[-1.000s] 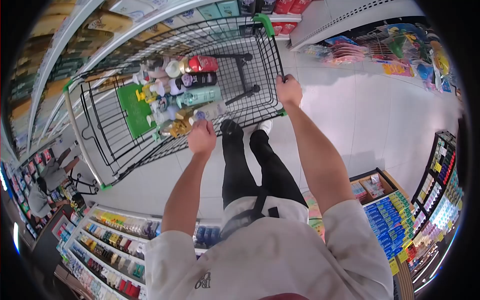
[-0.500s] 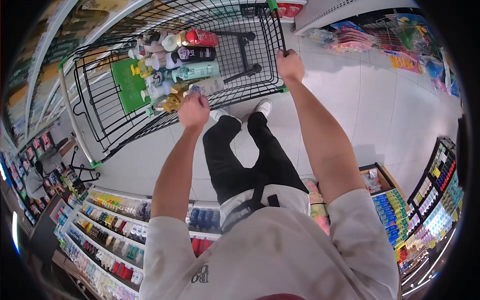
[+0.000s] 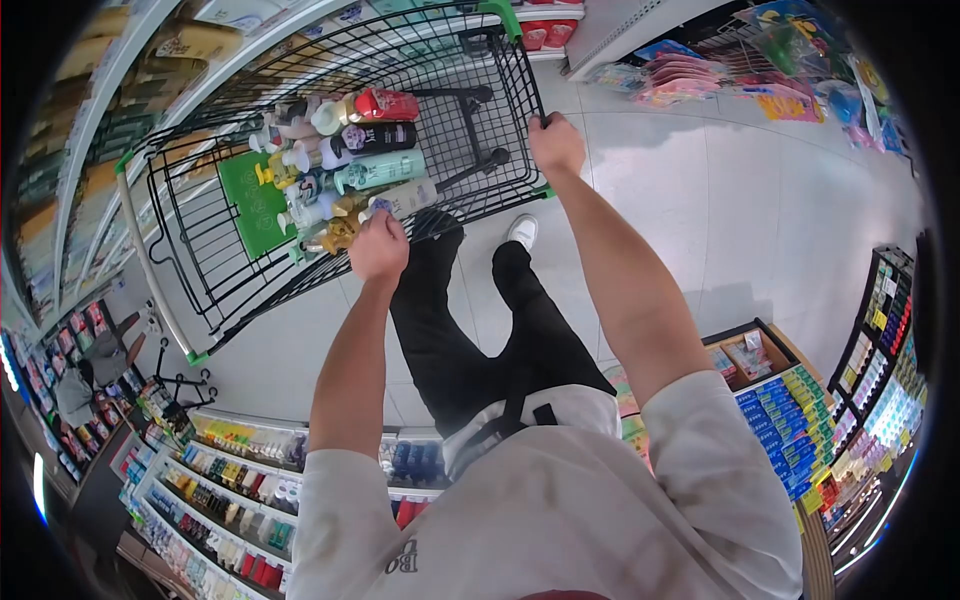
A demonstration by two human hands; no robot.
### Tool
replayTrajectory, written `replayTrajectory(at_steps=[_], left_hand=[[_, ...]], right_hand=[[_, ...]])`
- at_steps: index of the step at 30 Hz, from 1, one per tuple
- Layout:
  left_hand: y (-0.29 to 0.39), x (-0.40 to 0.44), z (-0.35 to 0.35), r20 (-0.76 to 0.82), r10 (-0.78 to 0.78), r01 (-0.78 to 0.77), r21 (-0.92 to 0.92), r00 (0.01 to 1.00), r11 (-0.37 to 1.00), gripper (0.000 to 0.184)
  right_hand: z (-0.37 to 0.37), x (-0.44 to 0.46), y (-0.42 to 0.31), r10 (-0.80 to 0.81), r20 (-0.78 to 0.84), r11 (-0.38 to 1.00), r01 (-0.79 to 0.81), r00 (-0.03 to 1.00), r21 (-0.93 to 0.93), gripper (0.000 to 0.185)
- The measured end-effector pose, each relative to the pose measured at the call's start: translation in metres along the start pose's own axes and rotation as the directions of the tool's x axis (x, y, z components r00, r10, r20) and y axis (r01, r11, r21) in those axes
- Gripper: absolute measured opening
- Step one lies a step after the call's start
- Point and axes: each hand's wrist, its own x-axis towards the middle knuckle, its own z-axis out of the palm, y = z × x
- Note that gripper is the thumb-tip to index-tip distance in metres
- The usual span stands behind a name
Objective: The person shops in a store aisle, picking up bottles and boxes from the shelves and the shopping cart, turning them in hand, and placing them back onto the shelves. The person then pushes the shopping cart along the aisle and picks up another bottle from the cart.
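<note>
A black wire shopping cart [image 3: 460, 200] with green corners stands ahead of me, side-on. My left hand [image 3: 379, 246] is closed on the near side rim of the cart, beside the bottles. My right hand [image 3: 556, 145] is closed round the rim at the cart's right end. Several pump bottles lie in the cart, among them a red bottle [image 3: 387, 104], a black bottle [image 3: 380, 137], a mint green bottle [image 3: 382, 171] and a pale bottle [image 3: 410, 196]. Left of them is a green panel [image 3: 252, 204] on the cart.
Shelves of bottles [image 3: 200, 40] run behind the cart. More shelves [image 3: 220, 480] stand at the lower left, with a person [image 3: 75, 395] beyond. Hanging packets [image 3: 690, 80] are at the upper right. Stacked blue boxes [image 3: 775, 420] stand at the lower right.
Both hands have kept their hold on the cart rim. Cart and hands sit further left in view than a second ago. My legs have changed position in a step.
</note>
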Motion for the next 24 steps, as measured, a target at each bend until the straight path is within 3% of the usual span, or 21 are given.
replayTrajectory(at_steps=[13, 24], left_hand=[[-0.001, -0.002, 0.0, -0.016, 0.053, -0.053, 0.024, 0.998, 0.998, 0.016], [0.002, -0.002, -0.002, 0.018, 0.055, -0.056, 0.041, 0.998, 0.998, 0.014]], right_hand=[[0.005, -0.001, 0.006, -0.008, -0.066, 0.999, 0.011, 0.998, 0.046, 0.037], [-0.008, -0.007, 0.0, 0.028, -0.005, 0.998, -0.027, 1.0, 0.06, 0.035]])
